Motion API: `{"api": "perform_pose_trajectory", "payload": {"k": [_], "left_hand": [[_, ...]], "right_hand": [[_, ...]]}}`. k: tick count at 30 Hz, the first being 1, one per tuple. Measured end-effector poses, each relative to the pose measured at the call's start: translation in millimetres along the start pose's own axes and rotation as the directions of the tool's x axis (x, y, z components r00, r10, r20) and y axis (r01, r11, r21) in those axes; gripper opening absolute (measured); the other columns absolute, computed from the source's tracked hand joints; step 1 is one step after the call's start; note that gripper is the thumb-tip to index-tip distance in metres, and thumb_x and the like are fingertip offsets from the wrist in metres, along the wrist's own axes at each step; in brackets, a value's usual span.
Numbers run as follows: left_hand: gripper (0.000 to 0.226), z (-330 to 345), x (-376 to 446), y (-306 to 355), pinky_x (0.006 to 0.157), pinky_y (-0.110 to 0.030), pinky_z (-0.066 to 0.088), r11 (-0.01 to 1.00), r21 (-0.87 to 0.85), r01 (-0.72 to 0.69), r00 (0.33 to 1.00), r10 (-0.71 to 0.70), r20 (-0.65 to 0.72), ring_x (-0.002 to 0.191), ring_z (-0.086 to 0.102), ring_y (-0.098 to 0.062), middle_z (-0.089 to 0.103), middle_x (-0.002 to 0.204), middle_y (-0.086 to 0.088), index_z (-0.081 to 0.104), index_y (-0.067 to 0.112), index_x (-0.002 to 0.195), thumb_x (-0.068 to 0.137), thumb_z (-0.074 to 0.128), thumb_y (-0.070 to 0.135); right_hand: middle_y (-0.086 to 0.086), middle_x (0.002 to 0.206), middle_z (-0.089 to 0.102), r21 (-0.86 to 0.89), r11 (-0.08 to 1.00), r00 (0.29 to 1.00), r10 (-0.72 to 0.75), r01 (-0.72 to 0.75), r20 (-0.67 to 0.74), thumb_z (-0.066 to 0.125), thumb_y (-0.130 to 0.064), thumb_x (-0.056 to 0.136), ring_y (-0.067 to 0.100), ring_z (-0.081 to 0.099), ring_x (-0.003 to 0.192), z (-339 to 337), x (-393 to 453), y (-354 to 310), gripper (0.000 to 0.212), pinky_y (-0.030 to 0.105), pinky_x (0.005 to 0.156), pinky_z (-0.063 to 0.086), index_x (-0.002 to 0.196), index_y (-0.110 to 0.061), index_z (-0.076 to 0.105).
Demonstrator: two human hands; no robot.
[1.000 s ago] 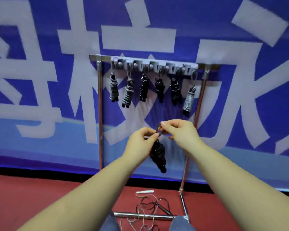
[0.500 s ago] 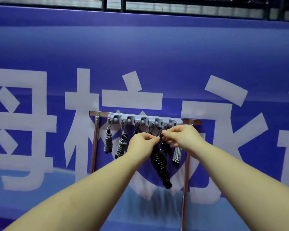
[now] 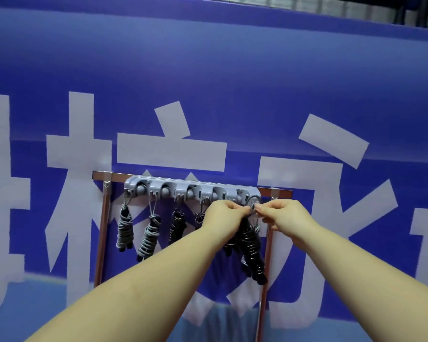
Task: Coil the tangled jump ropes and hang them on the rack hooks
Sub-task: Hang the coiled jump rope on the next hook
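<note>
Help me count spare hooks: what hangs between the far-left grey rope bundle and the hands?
In the head view, a second grey bundle, then a black bundle, hang between the far-left grey bundle and the hands; another dark one is partly hidden.

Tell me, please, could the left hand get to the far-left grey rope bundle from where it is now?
Probably yes: the grey rope bundle hangs in the open, though the left hand pinches the black rope and must release it first.
</note>
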State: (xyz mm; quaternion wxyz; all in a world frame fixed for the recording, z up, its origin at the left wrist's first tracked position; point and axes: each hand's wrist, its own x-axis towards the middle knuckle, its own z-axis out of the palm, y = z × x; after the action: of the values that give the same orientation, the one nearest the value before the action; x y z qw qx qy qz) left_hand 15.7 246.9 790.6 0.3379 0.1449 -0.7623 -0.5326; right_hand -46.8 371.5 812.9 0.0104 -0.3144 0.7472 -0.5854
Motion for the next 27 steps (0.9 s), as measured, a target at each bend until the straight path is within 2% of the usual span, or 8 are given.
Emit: {"api": "perform_pose_trajectory", "payload": {"k": [5,8,11,13,15,17,22,27], "left_hand": [[0.033,29,47,-11,0.05,-0.023,0.046,0.998,-0.001,0.056,0.998,-0.056,0.025,0.047,0.048,-0.014,0.048,0.046,0.004,0.054,0.017,0.059,0.086,0.067,0.029],[0.028,45,75,-25,0.076,-0.044,0.058,0.996,-0.03,0.09,0.996,-0.089,0.014,0.071,0.064,-0.028,0.06,0.062,-0.005,0.059,0.016,0.06,0.081,0.07,0.032],[0.028,57,101,-34,0.081,-0.049,0.056,0.995,0.032,0.097,0.995,-0.097,0.01,0.089,0.067,-0.036,0.066,0.076,-0.015,0.06,0.011,0.062,0.083,0.066,0.028],[0.029,62,115,-37,0.08,-0.048,0.057,0.993,0.064,0.096,0.995,-0.096,-0.001,0.091,0.066,-0.037,0.067,0.082,-0.018,0.058,0.009,0.063,0.085,0.063,0.027],[0.027,68,128,-42,0.081,-0.043,0.056,0.99,0.112,0.09,0.996,-0.09,-0.006,0.091,0.066,-0.035,0.068,0.092,-0.019,0.061,0.004,0.076,0.086,0.061,0.029],[0.034,75,139,-49,0.077,-0.035,0.054,0.983,0.162,0.09,0.996,-0.09,-0.004,0.087,0.064,-0.034,0.068,0.097,-0.021,0.063,-0.003,0.093,0.088,0.058,0.031],[0.046,89,154,-67,0.071,-0.03,0.042,0.955,0.279,0.098,0.995,-0.092,-0.036,0.098,0.062,-0.034,0.066,0.109,-0.022,0.062,-0.006,0.11,0.092,0.053,0.035],[0.033,97,157,-82,0.076,-0.033,0.051,0.957,0.231,0.177,0.984,-0.171,-0.044,0.093,0.064,-0.036,0.068,0.102,-0.021,0.066,-0.001,0.096,0.089,0.056,0.03]], "right_hand": [[-0.003,0.083,0.063,-0.045,0.998,0.995,0.04,-0.044,-0.093,0.066,-0.025,0.088,0.002,0.05,0.072,-4,47,20,0.022,0.026,0.074,0.04,0.094,-0.004,0.071],[0.001,0.089,0.062,-0.098,0.993,0.992,0.061,-0.072,-0.11,0.064,-0.029,0.089,0.01,0.052,0.076,-3,72,33,0.022,0.03,0.077,0.042,0.091,-0.008,0.07],[0.013,0.088,0.064,-0.137,0.985,0.988,0.09,-0.108,-0.129,0.062,-0.029,0.09,0.027,0.055,0.085,0,94,40,0.025,0.04,0.08,0.047,0.087,-0.006,0.069],[0.024,0.087,0.06,-0.164,0.976,0.984,0.119,-0.14,-0.132,0.06,-0.028,0.091,0.029,0.05,0.075,1,109,45,0.032,0.034,0.068,0.043,0.092,0.003,0.069],[0.015,0.073,0.054,-0.148,0.976,0.984,0.143,-0.158,-0.105,0.058,-0.021,0.092,0.022,0.044,0.063,0,123,51,0.03,0.023,0.053,0.04,0.088,0.008,0.065],[0.005,0.066,0.053,-0.094,0.976,0.978,0.19,-0.198,-0.083,0.059,-0.013,0.091,0.014,0.048,0.056,-2,135,57,0.02,0.014,0.042,0.041,0.073,-0.004,0.059],[0.0,0.065,0.05,-0.095,0.966,0.969,0.236,-0.242,-0.072,0.059,-0.012,0.09,0.009,0.046,0.056,-2,156,76,0.026,0.017,0.049,0.039,0.065,-0.014,0.05],[0.008,0.079,0.06,-0.103,0.955,0.96,0.271,-0.277,-0.064,0.061,-0.008,0.084,0.019,0.054,0.071,4,164,94,0.019,0.027,0.063,0.044,0.066,-0.012,0.057]]}}
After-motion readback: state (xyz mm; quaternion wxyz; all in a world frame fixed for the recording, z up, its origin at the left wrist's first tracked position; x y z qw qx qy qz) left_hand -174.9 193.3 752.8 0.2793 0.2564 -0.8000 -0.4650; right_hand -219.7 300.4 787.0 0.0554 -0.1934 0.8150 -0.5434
